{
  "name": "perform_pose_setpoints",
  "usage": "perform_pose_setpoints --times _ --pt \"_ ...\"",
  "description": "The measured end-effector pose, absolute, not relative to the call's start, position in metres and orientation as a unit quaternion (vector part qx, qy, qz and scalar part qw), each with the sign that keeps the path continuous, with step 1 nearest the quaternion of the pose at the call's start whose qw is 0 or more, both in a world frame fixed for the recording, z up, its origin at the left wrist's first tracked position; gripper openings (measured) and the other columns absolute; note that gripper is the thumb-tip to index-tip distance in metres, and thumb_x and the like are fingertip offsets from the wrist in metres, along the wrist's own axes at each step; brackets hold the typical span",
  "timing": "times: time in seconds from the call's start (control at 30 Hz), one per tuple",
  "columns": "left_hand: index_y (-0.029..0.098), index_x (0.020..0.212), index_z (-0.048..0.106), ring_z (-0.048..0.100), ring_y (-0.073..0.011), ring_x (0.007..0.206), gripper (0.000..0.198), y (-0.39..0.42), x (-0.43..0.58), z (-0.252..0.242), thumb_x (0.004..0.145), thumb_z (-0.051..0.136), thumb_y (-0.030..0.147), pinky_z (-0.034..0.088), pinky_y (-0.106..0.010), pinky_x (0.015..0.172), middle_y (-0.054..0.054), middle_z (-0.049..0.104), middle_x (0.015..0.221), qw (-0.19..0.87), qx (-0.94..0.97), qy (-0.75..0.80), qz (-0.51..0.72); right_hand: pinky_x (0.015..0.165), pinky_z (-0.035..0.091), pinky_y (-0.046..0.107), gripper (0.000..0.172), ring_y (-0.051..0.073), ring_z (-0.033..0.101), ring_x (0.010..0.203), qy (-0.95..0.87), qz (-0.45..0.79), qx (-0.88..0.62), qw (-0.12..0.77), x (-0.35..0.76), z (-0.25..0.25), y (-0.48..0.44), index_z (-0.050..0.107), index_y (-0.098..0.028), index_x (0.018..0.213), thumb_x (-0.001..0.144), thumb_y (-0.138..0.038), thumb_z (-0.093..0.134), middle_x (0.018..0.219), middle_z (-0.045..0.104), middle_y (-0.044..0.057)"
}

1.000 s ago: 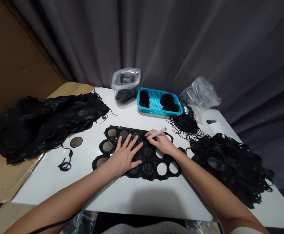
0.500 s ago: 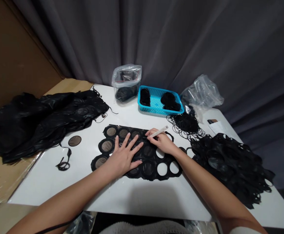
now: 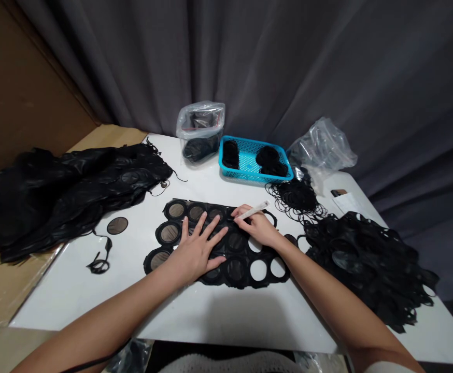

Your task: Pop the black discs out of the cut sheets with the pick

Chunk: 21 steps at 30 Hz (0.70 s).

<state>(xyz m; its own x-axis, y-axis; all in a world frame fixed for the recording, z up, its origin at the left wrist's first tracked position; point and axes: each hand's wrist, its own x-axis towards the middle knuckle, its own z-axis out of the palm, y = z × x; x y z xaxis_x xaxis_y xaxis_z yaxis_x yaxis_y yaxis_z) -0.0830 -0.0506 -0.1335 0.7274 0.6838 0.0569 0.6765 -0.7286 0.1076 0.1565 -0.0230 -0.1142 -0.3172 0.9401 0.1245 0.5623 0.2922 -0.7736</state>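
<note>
A black sheet of round mesh discs in rings [image 3: 172, 233] lies flat on the white table [image 3: 218, 311]; several circles at its right are punched out and show the table. My left hand [image 3: 199, 248] lies flat on the sheet's middle with fingers spread. My right hand [image 3: 255, 225] is closed on a thin white pen-like tool [image 3: 254, 209], its tip on the sheet near the top edge.
A heap of black sheets [image 3: 63, 191] lies at the left, another black heap [image 3: 366, 259] at the right. A loose disc [image 3: 117, 225] and a black scrap [image 3: 100, 261] lie left of the sheet. At the back stand a blue basket [image 3: 250, 163], two plastic bags [image 3: 201, 129] and thin black rings [image 3: 296, 199].
The view has drifted slightly. Both hands stay in place on the sheet.
</note>
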Motion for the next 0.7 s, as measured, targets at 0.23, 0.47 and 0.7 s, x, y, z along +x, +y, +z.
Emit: perform_pose_setpoints --times 0.23,0.47,0.7 --pt "0.03 0.156 0.032 0.016 -0.0429 0.149 0.072 -0.05 -0.084 -0.135 0.093 0.058 0.055 0.005 -0.078 0.109 -0.007 0.018 0.165 0.042 0.929 0.364 0.052 0.087 0.046 0.035 0.015 0.019 0.061 0.093 -0.742 0.329 -0.506 0.292 0.157 -0.114 -0.022 0.06 -0.019 0.083 0.094 -0.026 0.052 0.102 0.065 0.007" --pt "0.03 0.156 0.031 0.015 -0.0429 0.149 0.074 -0.051 -0.084 -0.138 0.092 0.06 0.055 0.004 -0.078 0.109 -0.007 0.017 0.165 0.032 0.928 0.367 0.058 0.089 0.046 0.035 0.014 0.019 0.06 0.093 -0.762 0.297 -0.499 0.287 0.156 -0.113 -0.024 0.06 -0.019 0.085 0.095 -0.024 0.052 0.102 0.063 0.007" --pt "0.03 0.155 0.035 0.017 -0.0426 0.149 0.071 -0.05 -0.084 -0.138 0.093 0.059 0.054 0.003 -0.077 0.11 -0.008 0.02 0.164 0.036 0.926 0.368 0.07 0.088 0.046 0.04 0.02 0.026 0.056 0.098 -0.837 0.111 -0.487 0.222 0.147 -0.128 -0.034 0.059 -0.018 0.095 0.099 -0.016 0.04 0.103 0.065 0.014"
